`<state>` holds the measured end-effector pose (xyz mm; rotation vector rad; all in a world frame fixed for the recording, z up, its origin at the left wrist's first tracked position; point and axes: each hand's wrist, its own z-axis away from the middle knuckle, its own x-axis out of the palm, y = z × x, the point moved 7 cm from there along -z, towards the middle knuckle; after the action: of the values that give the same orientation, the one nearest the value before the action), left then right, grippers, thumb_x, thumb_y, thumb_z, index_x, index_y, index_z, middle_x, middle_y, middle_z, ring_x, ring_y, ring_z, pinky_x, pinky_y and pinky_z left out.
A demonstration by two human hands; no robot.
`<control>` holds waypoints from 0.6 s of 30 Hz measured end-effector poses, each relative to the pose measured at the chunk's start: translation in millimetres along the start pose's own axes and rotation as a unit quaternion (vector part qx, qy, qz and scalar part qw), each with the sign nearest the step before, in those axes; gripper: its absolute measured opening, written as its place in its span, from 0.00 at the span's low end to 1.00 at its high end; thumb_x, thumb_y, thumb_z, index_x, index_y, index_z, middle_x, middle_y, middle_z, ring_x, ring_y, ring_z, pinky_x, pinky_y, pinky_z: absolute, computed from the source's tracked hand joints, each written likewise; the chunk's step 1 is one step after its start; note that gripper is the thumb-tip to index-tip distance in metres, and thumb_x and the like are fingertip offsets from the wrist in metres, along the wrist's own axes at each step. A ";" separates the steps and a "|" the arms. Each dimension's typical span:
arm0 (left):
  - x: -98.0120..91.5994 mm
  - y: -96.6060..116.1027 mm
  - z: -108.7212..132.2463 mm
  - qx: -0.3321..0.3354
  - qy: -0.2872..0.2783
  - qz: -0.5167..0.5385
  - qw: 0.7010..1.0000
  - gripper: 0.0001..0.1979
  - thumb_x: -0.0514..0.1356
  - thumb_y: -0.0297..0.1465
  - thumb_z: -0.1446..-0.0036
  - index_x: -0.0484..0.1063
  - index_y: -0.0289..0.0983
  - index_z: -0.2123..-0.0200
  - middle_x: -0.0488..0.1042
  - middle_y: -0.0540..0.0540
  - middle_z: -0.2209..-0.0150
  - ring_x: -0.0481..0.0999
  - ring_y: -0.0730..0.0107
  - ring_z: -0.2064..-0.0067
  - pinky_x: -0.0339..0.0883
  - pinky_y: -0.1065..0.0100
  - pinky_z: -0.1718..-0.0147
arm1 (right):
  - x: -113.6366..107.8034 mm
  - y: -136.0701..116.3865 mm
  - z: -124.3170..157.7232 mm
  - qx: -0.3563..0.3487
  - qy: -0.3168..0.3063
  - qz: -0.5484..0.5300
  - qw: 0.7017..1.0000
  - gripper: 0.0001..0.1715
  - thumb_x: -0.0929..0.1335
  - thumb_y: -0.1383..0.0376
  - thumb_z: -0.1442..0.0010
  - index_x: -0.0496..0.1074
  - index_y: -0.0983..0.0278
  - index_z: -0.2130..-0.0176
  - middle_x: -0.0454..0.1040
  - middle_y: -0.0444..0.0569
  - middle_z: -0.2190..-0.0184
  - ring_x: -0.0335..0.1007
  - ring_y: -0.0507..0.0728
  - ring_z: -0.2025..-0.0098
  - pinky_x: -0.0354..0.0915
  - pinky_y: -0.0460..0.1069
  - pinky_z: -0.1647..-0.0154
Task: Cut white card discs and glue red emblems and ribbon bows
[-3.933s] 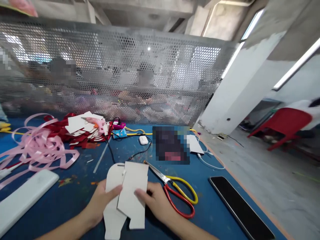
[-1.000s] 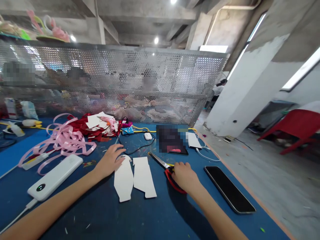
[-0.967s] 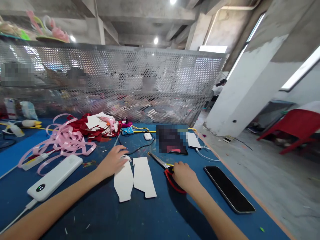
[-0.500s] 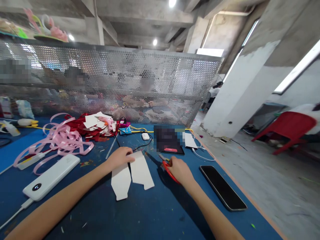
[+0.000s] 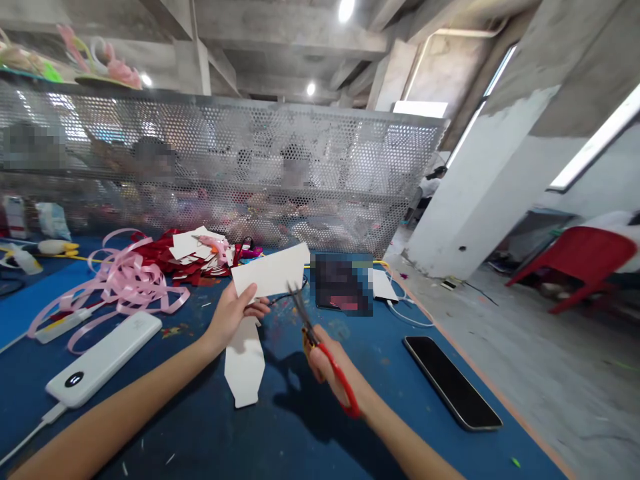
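Observation:
My left hand (image 5: 233, 311) pinches a white card cutout (image 5: 271, 273) and holds it up above the blue table (image 5: 210, 427). My right hand (image 5: 325, 363) grips red-and-yellow scissors (image 5: 320, 349), blades pointing up toward the lower edge of that cutout. A second white cutout (image 5: 244, 360) lies flat on the table just below my left hand.
A black phone (image 5: 451, 381) lies at the right near the table's edge. A white power bank (image 5: 103, 359) sits at the left, pink ribbon (image 5: 125, 283) and red and white scraps with a glue gun (image 5: 213, 245) behind it. A perforated metal screen (image 5: 225, 173) closes the back.
My left hand has lifted one white cutout off the table. My right hand has picked up the scissors and raised them toward it. The other cutout stays flat.

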<state>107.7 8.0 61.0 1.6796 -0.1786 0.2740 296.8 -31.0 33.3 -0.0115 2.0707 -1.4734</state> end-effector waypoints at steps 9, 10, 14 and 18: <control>-8.9 10.4 9.8 0.094 0.091 0.005 0.991 0.19 0.50 0.47 0.44 0.63 0.35 0.65 0.70 0.53 0.82 0.55 0.84 0.90 0.46 0.78 0.91 | 24.0 -10.3 9.1 0.014 -0.060 0.151 0.987 0.25 0.65 0.46 0.50 0.51 0.61 0.71 0.54 0.37 0.79 0.44 0.48 0.77 0.44 0.44 0.77; -10.2 11.5 10.3 0.100 0.101 0.008 0.990 0.19 0.50 0.47 0.44 0.63 0.35 0.64 0.71 0.53 0.80 0.55 0.84 0.89 0.46 0.78 0.91 | 24.2 -10.4 9.3 0.017 -0.056 0.165 0.985 0.25 0.65 0.46 0.50 0.51 0.61 0.71 0.55 0.37 0.78 0.45 0.48 0.77 0.44 0.44 0.77; -1.8 9.9 17.8 0.088 0.077 -0.014 0.993 0.20 0.48 0.47 0.43 0.62 0.37 0.59 0.73 0.51 0.77 0.61 0.78 0.87 0.57 0.74 0.87 | 23.1 -10.7 9.1 0.018 -0.038 0.173 0.984 0.25 0.63 0.45 0.48 0.51 0.61 0.72 0.56 0.38 0.78 0.46 0.48 0.76 0.45 0.45 0.77; -3.3 13.1 27.5 0.129 0.119 -0.106 0.979 0.18 0.47 0.45 0.41 0.61 0.39 0.55 0.74 0.47 0.69 0.75 0.65 0.69 0.68 0.68 0.74 | 22.6 -8.7 8.9 0.016 -0.040 0.150 0.988 0.25 0.61 0.44 0.48 0.51 0.61 0.72 0.55 0.38 0.78 0.46 0.48 0.77 0.46 0.45 0.77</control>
<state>102.9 -21.2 69.6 1.8877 0.2230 0.3462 279.5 -49.5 28.6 0.2396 1.8898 -1.2992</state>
